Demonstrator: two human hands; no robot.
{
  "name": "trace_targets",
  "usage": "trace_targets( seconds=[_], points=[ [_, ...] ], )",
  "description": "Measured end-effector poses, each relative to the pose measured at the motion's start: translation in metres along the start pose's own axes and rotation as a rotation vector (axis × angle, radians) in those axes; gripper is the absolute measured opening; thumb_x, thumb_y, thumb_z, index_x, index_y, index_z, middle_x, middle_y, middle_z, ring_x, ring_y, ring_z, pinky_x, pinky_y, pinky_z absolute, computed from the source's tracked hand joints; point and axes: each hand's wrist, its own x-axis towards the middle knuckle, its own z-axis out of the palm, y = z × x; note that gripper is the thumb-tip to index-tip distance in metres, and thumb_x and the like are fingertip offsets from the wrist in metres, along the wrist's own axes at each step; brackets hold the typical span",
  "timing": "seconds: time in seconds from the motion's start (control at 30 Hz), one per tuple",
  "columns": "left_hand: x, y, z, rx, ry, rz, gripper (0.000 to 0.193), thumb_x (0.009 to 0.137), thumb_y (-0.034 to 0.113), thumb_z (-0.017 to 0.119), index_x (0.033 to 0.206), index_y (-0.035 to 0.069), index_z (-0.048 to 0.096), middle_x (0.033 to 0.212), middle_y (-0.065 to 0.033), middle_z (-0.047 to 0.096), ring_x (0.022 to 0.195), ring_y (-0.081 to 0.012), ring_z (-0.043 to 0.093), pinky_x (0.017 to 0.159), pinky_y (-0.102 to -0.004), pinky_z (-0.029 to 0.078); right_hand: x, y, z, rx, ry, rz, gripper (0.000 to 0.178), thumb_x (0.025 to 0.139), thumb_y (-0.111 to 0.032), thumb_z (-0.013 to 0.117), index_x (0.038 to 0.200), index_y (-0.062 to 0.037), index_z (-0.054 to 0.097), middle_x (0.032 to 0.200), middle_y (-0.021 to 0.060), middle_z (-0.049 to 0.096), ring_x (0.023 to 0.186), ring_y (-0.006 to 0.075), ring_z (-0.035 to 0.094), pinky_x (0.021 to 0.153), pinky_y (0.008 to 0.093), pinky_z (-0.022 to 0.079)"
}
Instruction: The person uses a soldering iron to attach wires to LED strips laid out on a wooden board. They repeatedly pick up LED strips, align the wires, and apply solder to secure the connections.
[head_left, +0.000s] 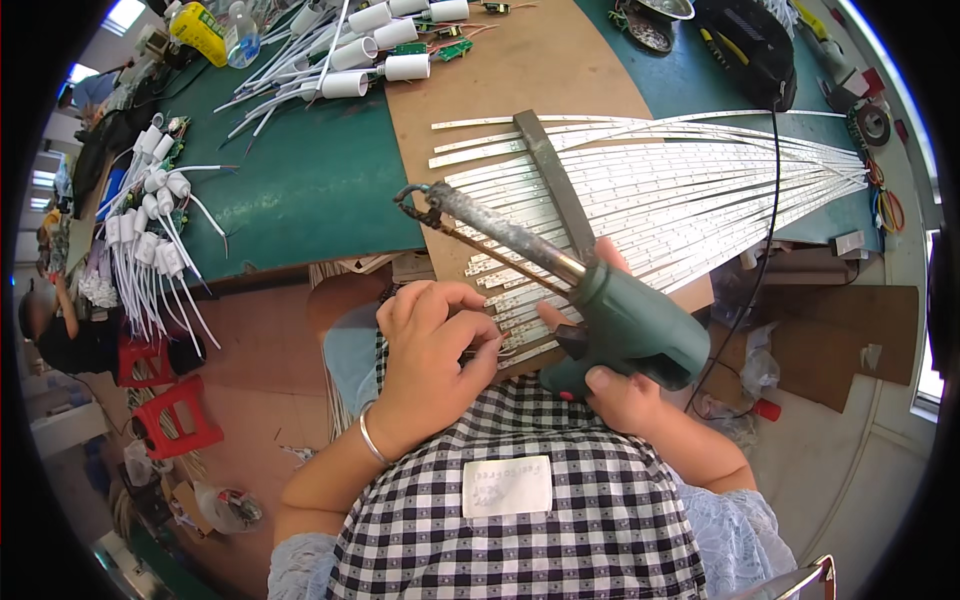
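Note:
My right hand grips a green soldering gun whose long, blackened tip points to the far left, above the work. Thin white LED strips fan out beneath it, narrowing toward the right, and a dark metal bar lies across them. Beside the strips' near left ends, my left hand is closed, thumb and forefinger pinched together. Whatever sits between those fingertips is too small to make out. The gun hides part of the strips and some of my right fingers.
White lamp sockets with wires and green boards lie at the back, with another pile at the left. A black cord crosses the right side. Red stools stand on the floor; a person sits far left.

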Motion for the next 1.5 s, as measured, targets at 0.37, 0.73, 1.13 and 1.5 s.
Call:
trace_targets(
  seconds=[0.37, 0.73, 1.13, 1.5],
  points=[
    [0.004, -0.002, 0.005, 0.112, 0.005, 0.088, 0.012, 0.07, 0.013, 0.072, 0.081, 0.016, 0.068, 0.083, 0.006, 0.059, 0.087, -0.0175, 0.052, 0.08, -0.0402, 0.027, 0.0, -0.003, 0.004, 0.094, 0.032, 0.028, 0.104, 0.078, -0.029, 0.073, 0.151, -0.0047, 0.003, 0.151, 0.0068, 0.019, 0.141, 0.0226, 0.024, 0.113, 0.0525, 0.027],
    [0.001, -0.001, 0.001, 0.282, -0.042, 0.288, 0.017, 0.071, 0.018, 0.067, 0.088, 0.017, 0.066, 0.084, 0.006, 0.058, 0.089, -0.014, 0.055, 0.084, -0.0416, 0.027, 0.001, -0.006, 0.006, 0.079, 0.063, 0.031, 0.105, 0.076, -0.027, 0.075, 0.15, -0.0019, 0.004, 0.15, 0.0076, 0.022, 0.138, 0.0214, 0.028, 0.112, 0.0507, 0.029],
    [0.0, 0.001, -0.002, 0.186, -0.034, 0.229, 0.011, 0.074, 0.012, 0.067, 0.084, 0.014, 0.064, 0.081, 0.003, 0.058, 0.081, -0.0157, 0.057, 0.083, -0.039, 0.03, 0.0, -0.003, 0.003, 0.066, 0.033, 0.009, 0.101, 0.078, -0.025, 0.073, 0.15, -0.0019, 0.006, 0.152, 0.0084, 0.018, 0.139, 0.0221, 0.027, 0.112, 0.0503, 0.029],
    [-0.001, -0.004, 0.0, 0.025, -0.034, 0.234, 0.014, 0.071, 0.006, 0.067, 0.085, 0.007, 0.064, 0.08, -0.0048, 0.058, 0.076, -0.0233, 0.056, 0.068, -0.0353, 0.041, -0.001, 0.001, 0.004, 0.057, 0.026, -0.048, 0.091, 0.08, -0.02, 0.069, 0.149, -0.0042, 0.012, 0.158, 0.0115, 0.003, 0.142, 0.0258, 0.021, 0.112, 0.0529, 0.028]
  ],
)
